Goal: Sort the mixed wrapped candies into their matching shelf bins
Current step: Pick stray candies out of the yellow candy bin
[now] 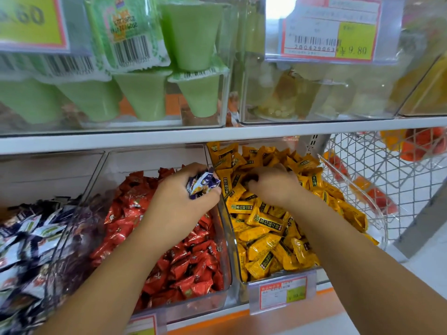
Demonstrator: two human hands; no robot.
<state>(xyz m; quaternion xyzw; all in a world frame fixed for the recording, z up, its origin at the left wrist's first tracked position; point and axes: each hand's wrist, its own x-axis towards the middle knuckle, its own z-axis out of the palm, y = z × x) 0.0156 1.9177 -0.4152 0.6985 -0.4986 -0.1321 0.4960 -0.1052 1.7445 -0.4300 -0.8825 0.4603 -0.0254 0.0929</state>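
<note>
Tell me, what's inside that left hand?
The left hand grips a bunch of purple-and-white candies. Only their ends poke out; the hand covers the rest, so their number cannot be seen.

One wide-angle view, worn on the head, looks forward and down from close in front of the white metal shelf board. The clear plastic bin of yellow wrapped candies lies near centre, and the upper tier fills the top of the view.

The upper-right price tag reads ¥9.80; the upper-left yellow tag ends in 60.
</note>
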